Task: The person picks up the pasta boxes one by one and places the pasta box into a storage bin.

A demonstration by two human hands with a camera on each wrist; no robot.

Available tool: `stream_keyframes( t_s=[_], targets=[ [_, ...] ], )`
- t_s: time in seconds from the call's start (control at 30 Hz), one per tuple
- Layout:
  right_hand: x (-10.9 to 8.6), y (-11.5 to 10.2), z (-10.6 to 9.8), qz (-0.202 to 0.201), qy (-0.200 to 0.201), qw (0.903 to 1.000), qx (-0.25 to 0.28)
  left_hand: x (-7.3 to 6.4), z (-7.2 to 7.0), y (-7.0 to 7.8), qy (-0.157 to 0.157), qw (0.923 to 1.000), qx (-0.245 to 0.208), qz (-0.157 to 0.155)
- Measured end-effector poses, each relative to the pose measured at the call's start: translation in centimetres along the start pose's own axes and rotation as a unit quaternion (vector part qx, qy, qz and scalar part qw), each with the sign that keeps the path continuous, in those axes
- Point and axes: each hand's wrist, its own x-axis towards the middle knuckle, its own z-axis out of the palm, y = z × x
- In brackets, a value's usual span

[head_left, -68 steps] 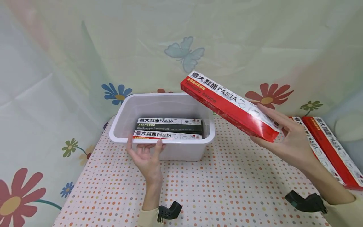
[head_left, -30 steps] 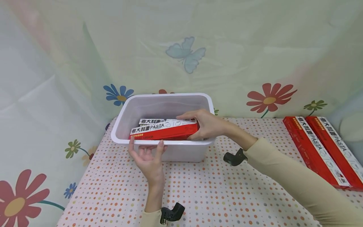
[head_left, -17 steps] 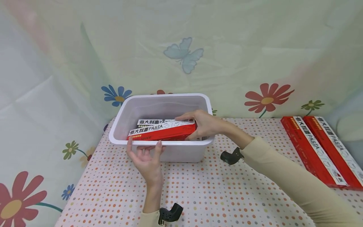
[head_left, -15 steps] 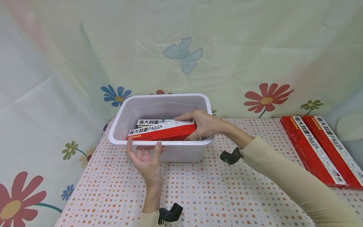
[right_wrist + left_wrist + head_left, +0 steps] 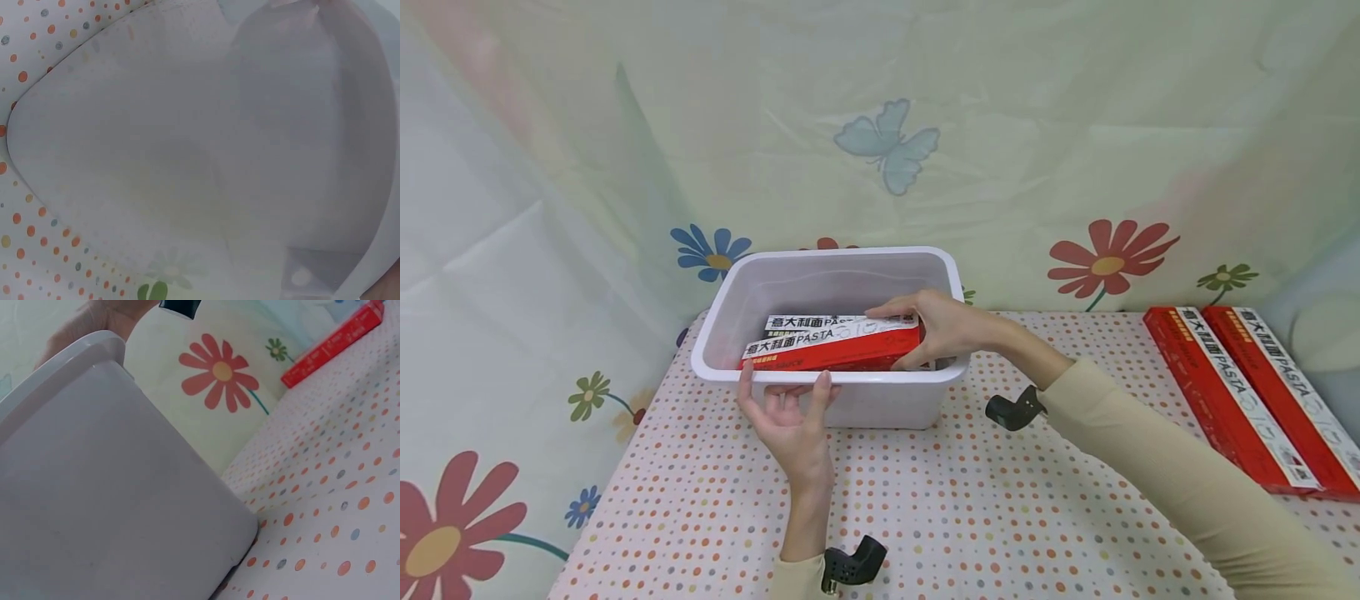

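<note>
A white plastic bin [image 5: 891,400] stands near the back of the table. My left hand [image 5: 792,433] holds its front rim, thumb and a finger up at the lip and other fingers bent beneath. My right hand [image 5: 951,327] reaches over the right rim and grips the right end of a red-and-white tomato sauce pasta box [image 5: 850,348], which lies slanted inside, right end higher. Behind it a black pepper pasta box [image 5: 801,322] is partly covered. The bin wall [image 5: 119,481] fills much of the left wrist view. In the right wrist view the bin wall [image 5: 156,131] hides the boxes.
Two red pasta boxes [image 5: 1228,392] [image 5: 1292,392] lie side by side at the table's right. A dotted cloth [image 5: 970,517] covers the table. A flower-printed curtain [image 5: 1000,183] hangs right behind the bin.
My right hand has carried the tomato sauce box from the right of the bin down into it, then stayed nearly still for the last second. My left hand has kept its place at the rim.
</note>
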Motion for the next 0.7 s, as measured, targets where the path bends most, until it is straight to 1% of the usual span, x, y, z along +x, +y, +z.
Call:
stream_keyframes(
  t_s=[0.27,0.37,0.47,0.5,0.57,0.63,0.7],
  targets=[
    [-0.3,0.2,-0.1,-0.011,-0.001,0.9999,-0.006,-0.3,0.0,-0.1,0.001,1.0,0.001,-0.002],
    [-0.4,0.3,-0.1,-0.013,-0.004,0.9996,0.025,-0.4,0.1,-0.1,0.005,1.0,-0.001,-0.004],
    [-1.0,0.6,-0.3,-0.014,0.005,0.9976,0.067,-0.5,0.2,-0.1,0.011,0.9999,-0.004,-0.007],
    [-1.4,0.6,-0.4,-0.011,0.011,0.9962,0.086,-0.6,0.2,-0.1,0.012,0.9999,-0.005,-0.008],
    [-2.5,0.8,-0.7,0.001,0.032,0.9939,0.106,-0.6,0.4,-0.1,0.013,0.9998,-0.008,-0.01],
    [-4.2,1.0,-1.2,0.014,0.056,0.9911,0.12,-0.7,0.5,-0.1,0.013,0.9998,-0.011,-0.011],
    [-6.4,1.1,-1.6,0.037,0.083,0.9877,0.127,-0.6,0.5,-0.2,0.01,0.9998,-0.011,-0.01]
  ],
)
